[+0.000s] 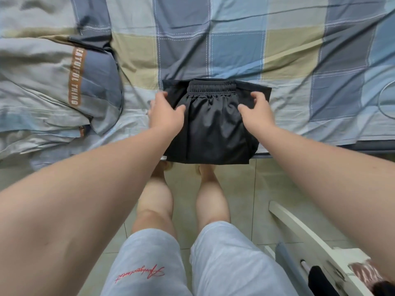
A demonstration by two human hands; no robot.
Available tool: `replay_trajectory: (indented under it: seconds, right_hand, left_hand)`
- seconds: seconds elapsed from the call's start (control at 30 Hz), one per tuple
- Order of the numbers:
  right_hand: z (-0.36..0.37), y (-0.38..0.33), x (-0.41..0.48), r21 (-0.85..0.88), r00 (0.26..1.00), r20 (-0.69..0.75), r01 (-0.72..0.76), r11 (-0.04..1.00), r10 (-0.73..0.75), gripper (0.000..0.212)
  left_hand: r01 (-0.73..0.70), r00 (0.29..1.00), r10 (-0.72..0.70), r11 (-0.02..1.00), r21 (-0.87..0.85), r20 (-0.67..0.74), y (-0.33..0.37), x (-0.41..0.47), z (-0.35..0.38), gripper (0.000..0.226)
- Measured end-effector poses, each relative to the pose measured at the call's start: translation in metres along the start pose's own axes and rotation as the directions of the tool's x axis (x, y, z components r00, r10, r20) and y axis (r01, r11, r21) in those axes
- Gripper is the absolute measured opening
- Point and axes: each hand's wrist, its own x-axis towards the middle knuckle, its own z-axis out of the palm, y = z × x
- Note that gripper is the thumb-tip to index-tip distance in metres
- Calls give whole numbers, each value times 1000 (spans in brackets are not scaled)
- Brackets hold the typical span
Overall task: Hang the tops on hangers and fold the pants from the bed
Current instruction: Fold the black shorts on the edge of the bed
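At your far left the bunched quilt [64, 82] takes up that side of the bed [235, 39], so the folding has to happen in the middle.

Your left hand [165, 113] lies on the left flap of the pants [213, 129], with the thumb spread toward the centre panel and the forefinger up near the top corner. It looks set to hold that flap in place, but you can't tell from here whether it pinches the cloth or only presses it.

The pants sit between your hands as a compact dark block. The waistband [211, 87] is on the far side, facing up, and both side flaps are turned in beneath it. The near end overhangs the bed's edge above the floor [245, 178], just in front of your legs. That is probably why both hands are weighing the top half down, since the slick fabric could slide off toward you.

Your right hand [257, 112] mirrors the left. Its fingers bend down onto the right flap and its thumb points inward, and again it isn't clear whether this is a grip or plain pressure.

Beyond the waistband and to the right the checked sheet is bare and only lightly creased. That is your open room, so push the block away from the edge, or fold the hanging end up onto it. Farther right a thin cable [382, 99] loops on the sheet, so keep short of it. At lower right a white frame [299, 229] stands on the floor close by your right forearm, so mind it when you draw that elbow back.
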Motion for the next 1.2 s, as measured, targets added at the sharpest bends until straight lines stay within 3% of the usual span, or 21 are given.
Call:
replay_trajectory:
  seconds: [0.07,0.17,0.3,0.43,0.6,0.77,0.9,1.03,1.2]
  right_hand:
    - [7,17,-1,-26,994,-31,-102,994,101,78]
    - [18,40,4,69,974,-23,-226,972,228,109]
    - [34,58,18,211,973,22,-229,950,229,120]
    - [42,64,15,399,983,51,-182,899,177,85]
    - [42,60,-13,481,956,225,-277,832,188,51]
    - [24,47,-76,477,921,285,-376,795,265,42]
    - [9,42,-155,581,905,281,-426,694,320,53]
    - [-6,39,-240,699,910,210,-396,596,358,56]
    - [-24,50,-336,866,889,89,-291,406,449,26]
  left_hand:
    - [78,997,-78,997,22,-17,-15,-1,9,77]
    - [142,988,-139,989,-46,70,-33,3,26,104]
    - [155,982,-141,982,-109,126,-43,16,44,110]
    - [169,973,-132,966,-197,188,-43,24,47,85]
    - [79,956,-73,997,-6,285,-46,12,24,48]
    - [-8,909,-84,975,220,407,-37,-21,-28,48]
    - [-43,871,-114,952,304,478,-22,-67,-71,52]
    - [-145,846,-50,937,319,531,-6,-115,-103,33]
    - [-333,789,87,892,305,608,16,-177,-120,27]
